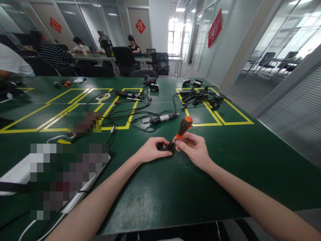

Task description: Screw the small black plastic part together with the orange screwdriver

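My left hand [155, 149] pinches a small black round part [171, 146] between thumb and fingers, low over the green table. In my right hand [195, 147] is a screwdriver [185, 126] with an orange and dark grey handle, which leans up and to the right. Its lower end points down at the black part; whether the tip touches it I cannot tell. Beyond my hands lies a grey and black pen-shaped electric screwdriver [164, 118] with a cord.
Yellow tape marks areas on the green table [240, 157]. Black cabled parts [198, 97] lie at the back right, with a power drill [149, 79] at the back middle. Cords cross the middle. A white-edged device [100, 172], partly blurred, lies at left. People sit beyond.
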`<state>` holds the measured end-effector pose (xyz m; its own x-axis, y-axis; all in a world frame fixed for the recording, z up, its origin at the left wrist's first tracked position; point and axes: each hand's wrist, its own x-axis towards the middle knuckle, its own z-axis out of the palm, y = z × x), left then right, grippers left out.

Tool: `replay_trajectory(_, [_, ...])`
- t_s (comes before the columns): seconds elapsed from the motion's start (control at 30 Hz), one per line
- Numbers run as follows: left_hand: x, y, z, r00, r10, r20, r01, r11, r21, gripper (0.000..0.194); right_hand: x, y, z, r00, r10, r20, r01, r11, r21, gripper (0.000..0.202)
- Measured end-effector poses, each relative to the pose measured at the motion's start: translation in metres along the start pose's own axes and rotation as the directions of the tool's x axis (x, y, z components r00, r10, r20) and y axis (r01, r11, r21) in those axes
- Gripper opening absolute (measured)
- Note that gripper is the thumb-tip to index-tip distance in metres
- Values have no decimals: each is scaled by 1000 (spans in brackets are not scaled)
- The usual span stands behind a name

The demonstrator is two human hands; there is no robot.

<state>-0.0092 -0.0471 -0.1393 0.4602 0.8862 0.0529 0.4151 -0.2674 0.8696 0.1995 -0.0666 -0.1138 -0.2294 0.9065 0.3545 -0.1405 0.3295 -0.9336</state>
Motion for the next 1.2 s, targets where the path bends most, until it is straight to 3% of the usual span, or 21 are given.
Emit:
replay_trajectory(0.13, [0,2,0,1000,-8,-12,8,1000,3,34,0,-3,2,999,-26,-21,25,999,-46,23])
replay_trajectory(0.4, [0,1,1,1000,4,-19,-4,1000,13,34,0,-2,2,998,50,-22,-50,999,8,28])
replay_trajectory(0.6, [0,2,0,1000,1,-13,-1,1000,10,32,1,-4,2,998,-19,-62,16,998,-56,25])
replay_trajectory(0.83, [0,-1,0,1000,16,-10,-16,1000,8,34,-1,-4,1,997,67,-30,-66,998,12,29])
replay_trajectory(0.97, [0,1,0,1000,7,-12,-6,1000,22,32,-2,-5,3,999,35,-1,-35,999,16,24])
replay_trajectory(1.07, [0,2,0,1000,-1,-15,1,1000,31,32,-2,-5,3,999,-7,-42,5,999,-34,26])
replay_trajectory(1.2, [0,1,0,1000,-3,-7,3,1000,22,34,0,-4,2,998,21,-54,-24,999,-45,30])
